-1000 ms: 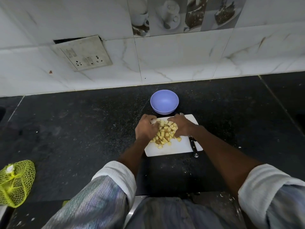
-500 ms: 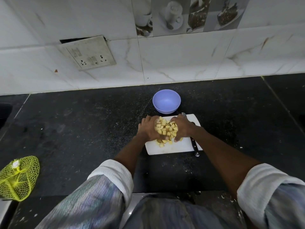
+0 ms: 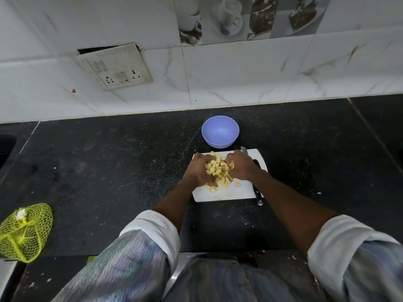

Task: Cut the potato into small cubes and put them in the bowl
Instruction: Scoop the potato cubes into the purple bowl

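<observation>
Where the pale yellow potato cubes lay spread between the hands a second ago, they are now heaped and raised a little off the white rectangular plastic cutting board, so the carry to the empty lilac plastic bowl, just beyond the board, looks ready to begin. The left hand and right hand cup the pile from either side, fingers curled round it. A few stray cubes remain on the board; a black-handled knife lies along its right edge.
</observation>
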